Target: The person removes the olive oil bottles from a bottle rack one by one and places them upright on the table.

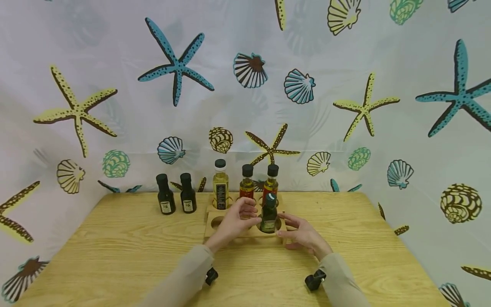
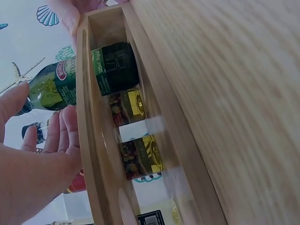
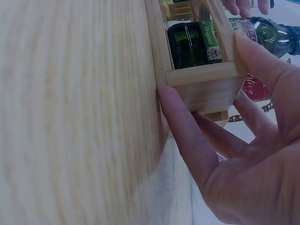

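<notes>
A two-tier wooden bottle rack (image 1: 245, 242) stands on the table. In the right hole of its front row is a green olive oil bottle (image 1: 268, 216) with a dark cap, its base visible inside the rack in both wrist views. My left hand (image 1: 238, 221) hovers over the front row just left of this bottle, fingers loosely bent with nothing in them, thumb near the bottle's neck. My right hand (image 1: 303, 235) holds the rack's right end, the thumb at the top board's edge and the other fingers spread around the end panel.
The rack's back row carries a pale oil bottle (image 1: 220, 187) and two red-labelled oil bottles (image 1: 246, 187). Left of the rack stand two dark bottles, one (image 1: 166, 200) farther left and another (image 1: 188, 198) nearer. A shell-patterned curtain (image 1: 253, 111) hangs behind the wooden table (image 1: 126, 251).
</notes>
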`<state>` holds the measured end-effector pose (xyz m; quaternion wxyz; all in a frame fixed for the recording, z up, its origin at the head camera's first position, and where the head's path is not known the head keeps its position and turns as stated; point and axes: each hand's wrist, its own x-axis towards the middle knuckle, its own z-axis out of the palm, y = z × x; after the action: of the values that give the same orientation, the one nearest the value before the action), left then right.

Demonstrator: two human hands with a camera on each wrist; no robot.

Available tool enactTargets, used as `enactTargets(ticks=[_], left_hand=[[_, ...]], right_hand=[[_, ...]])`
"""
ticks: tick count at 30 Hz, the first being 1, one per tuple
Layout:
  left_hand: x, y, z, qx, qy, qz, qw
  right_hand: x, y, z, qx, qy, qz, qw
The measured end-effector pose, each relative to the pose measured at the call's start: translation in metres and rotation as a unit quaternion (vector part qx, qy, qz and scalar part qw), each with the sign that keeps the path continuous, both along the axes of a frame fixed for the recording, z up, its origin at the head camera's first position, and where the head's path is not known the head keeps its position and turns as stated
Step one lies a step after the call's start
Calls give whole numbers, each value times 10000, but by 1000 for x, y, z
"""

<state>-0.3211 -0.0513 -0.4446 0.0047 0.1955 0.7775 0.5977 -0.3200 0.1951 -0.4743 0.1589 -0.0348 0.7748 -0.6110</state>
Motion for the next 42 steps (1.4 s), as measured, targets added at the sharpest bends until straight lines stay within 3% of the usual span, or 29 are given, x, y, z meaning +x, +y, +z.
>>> enactTargets(ticks=[16, 29, 37, 40, 42], left_hand=[[-2, 19, -1, 51, -268, 216, 9994], [-9, 33, 3, 39, -530, 18, 9986], [-13, 35, 2, -20, -503, 100, 9987], [-12, 34, 0, 53, -503, 60, 9987], [-6, 33, 7, 82, -549, 23, 9985]], right_hand=[[-2, 0, 0, 21, -13, 87, 10000], [-2, 2, 1, -35, 0, 26, 10000], [-3, 1, 1, -77, -41, -22, 10000], [-3, 1, -1, -43, -25, 0, 10000], [-3, 1, -2, -41, -21, 13, 10000]])
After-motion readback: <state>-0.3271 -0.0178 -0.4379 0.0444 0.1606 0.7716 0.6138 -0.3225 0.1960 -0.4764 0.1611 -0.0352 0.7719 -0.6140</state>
